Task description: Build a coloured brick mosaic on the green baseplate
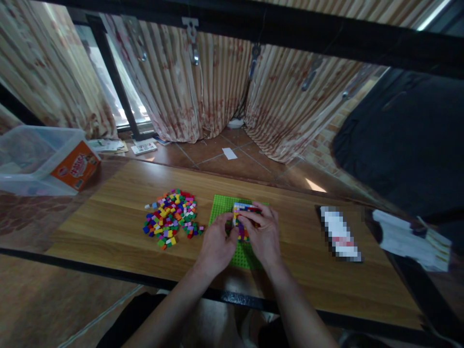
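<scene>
- We saw long striped curtains (170, 87) with reddish patterning across the back of the room, parted at the left where daylight came through a dark-framed window (114, 82).
- Our wooden table (119, 203) had a brown grain and a black edge, and brown floor tiles (253, 157) with pale joints lay beyond it.
- A large dark cover (406, 140) filled the right side, beside pale brickwork.
- A black bar (224, 26) crossed the top of our view.
- A clear plastic tub (32, 181) stood past the table's left end; its orange label (76, 166) bore bold white lettering and smaller marks, which we could not read with certainty.
- Loose papers (391, 232) lay at the right end, any writing too small for us.
- On the table, left of the hands, we had a spread heap of multicoloured bricks (174, 212).
- A green studded baseplate (219, 205) lay under both hands.
- Our left hand (219, 244) was curled at the build's left side, our right hand (264, 232) bent over its right side; we could not tell whether either pinched a brick.
- A flat dark-edged object (340, 234) lay to the right, its white and reddish face blurred into squares, unreadable.
- The multicoloured brick build (242, 234) sat on the baseplate between our hands, partly hidden by fingers.
- By the window, a white booklet (144, 147) carried print too small to read.
</scene>
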Tool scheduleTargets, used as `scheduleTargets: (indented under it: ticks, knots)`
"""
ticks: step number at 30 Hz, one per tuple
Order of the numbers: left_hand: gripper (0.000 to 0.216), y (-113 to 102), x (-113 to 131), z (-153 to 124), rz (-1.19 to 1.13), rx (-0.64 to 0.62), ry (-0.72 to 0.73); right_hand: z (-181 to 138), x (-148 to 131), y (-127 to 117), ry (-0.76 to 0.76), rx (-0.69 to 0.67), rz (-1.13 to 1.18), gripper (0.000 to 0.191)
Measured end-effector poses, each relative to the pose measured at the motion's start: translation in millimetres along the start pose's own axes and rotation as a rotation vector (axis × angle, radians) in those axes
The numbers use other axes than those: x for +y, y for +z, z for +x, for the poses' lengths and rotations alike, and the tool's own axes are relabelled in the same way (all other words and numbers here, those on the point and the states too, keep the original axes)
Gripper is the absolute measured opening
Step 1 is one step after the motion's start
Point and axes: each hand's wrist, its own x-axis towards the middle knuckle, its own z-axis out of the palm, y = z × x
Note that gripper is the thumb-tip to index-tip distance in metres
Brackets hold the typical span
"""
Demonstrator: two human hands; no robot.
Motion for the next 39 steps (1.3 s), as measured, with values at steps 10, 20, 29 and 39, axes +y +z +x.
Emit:
scheduleTargets:
  ticks: [10, 20, 29, 39]
  knots:
    - [0.033, 0.3, -0.4, -1.4, 0.033, -0.023, 0.010, -2.8, 8.1, 0.2, 0.026, -0.002, 0.046, 0.010]
    - [0.032, -1.6, 1.8, -4.4, 0.092, -0.016, 0.035, -1.1, 8.6, 1.9, 0.012, -0.029, 0.081, 0.013]
    - [0.032, -2.5, 4.8, -5.1, 0.123, -0.016, 0.051, -1.3, 8.9, 3.4, 0.005, -0.019, 0.061, 0.013]
    - [0.045, 0.1, 2.5, -9.1, 0.152, -0.005, 0.114, -0.7, 5.2, 7.5, 0.028, 0.019, 0.036, 0.014]
